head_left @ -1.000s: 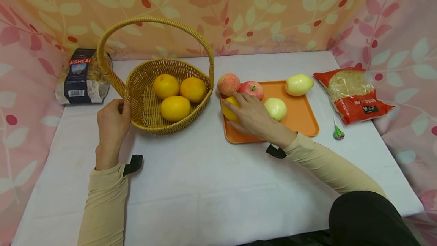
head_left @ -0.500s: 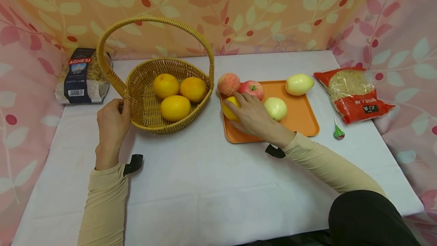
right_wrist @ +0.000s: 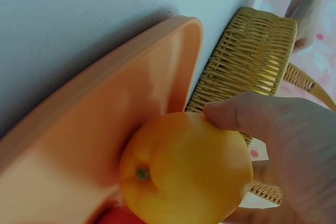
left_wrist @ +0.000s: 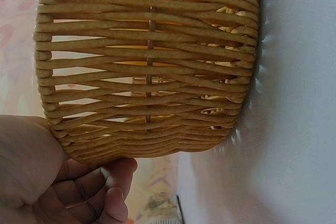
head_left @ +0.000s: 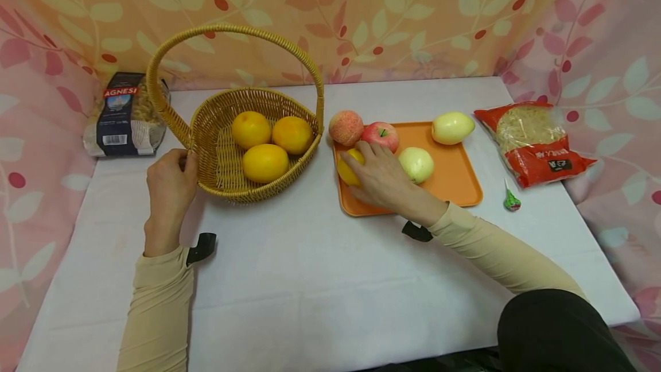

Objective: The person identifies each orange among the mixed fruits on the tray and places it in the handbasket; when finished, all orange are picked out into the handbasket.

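Observation:
My left hand (head_left: 172, 188) pinches the left rim of the wicker basket (head_left: 222, 191), near the foot of its tall handle. Fingers and thumb close over that rim in the left wrist view. Three yellow-orange fruits (head_left: 265, 163) lie inside the basket. Over the orange tray (head_left: 454, 182), my right hand (head_left: 384, 179) grips an orange (right_wrist: 184, 169) at the tray's left side, thumb on one side of it; some fingers are hidden behind the fruit. A red apple (head_left: 381, 135), a peach (head_left: 346, 127) and a pale green round fruit (head_left: 416, 165) sit close around this hand.
A pale yellow-green oval fruit (head_left: 453, 128) lies at the tray's back right corner. Right of the tray are a red bag (head_left: 537, 142) and a green-wrapped lollipop (head_left: 512, 200). A pasta bag (head_left: 121, 116) stands behind the basket's left side. Patterned curtains border the white table (head_left: 299, 280).
The orange and my right hand have shifted very slightly toward the front of the tray. My left hand and the basket look unmoved.

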`<state>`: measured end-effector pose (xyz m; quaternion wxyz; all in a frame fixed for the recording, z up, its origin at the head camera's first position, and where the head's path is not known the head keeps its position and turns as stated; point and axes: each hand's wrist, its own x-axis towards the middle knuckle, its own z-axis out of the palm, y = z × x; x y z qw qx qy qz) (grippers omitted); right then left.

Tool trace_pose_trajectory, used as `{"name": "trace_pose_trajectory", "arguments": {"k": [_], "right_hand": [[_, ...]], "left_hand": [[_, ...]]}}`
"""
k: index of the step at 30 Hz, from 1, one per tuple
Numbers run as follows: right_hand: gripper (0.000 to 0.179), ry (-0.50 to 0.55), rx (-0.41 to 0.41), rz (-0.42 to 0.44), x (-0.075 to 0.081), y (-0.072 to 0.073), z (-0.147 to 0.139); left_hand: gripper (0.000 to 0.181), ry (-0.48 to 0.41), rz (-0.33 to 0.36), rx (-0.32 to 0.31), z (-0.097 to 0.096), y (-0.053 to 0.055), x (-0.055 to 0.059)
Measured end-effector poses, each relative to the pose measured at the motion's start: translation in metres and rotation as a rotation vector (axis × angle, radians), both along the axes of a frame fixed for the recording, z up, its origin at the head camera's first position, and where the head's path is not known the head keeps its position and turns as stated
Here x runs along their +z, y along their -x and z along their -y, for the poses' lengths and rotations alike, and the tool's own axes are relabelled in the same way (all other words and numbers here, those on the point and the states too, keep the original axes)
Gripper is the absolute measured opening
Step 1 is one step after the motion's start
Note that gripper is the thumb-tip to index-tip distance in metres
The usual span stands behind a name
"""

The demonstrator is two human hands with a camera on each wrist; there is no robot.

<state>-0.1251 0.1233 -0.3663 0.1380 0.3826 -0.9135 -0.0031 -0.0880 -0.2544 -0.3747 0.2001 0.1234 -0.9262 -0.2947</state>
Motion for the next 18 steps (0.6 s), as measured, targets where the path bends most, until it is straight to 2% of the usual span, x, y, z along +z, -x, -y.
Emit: {"name": "trace_pose_trajectory", "arguments": {"k": [10, 18], "right_hand": [[0.051, -0.025, 0.003, -0.022, 0.002, -0.001, 0.0004], [0.052, -0.008, 0.008, 0.003, 0.0082, 0.0002, 0.0022]], "left_hand": [[0.033, -0.006, 0.021, -0.001, 0.0002, 0.0003, 0.0014], [0.033, -0.011, 0.027, 0.001, 0.0001, 0.0007, 0.0011]]}}
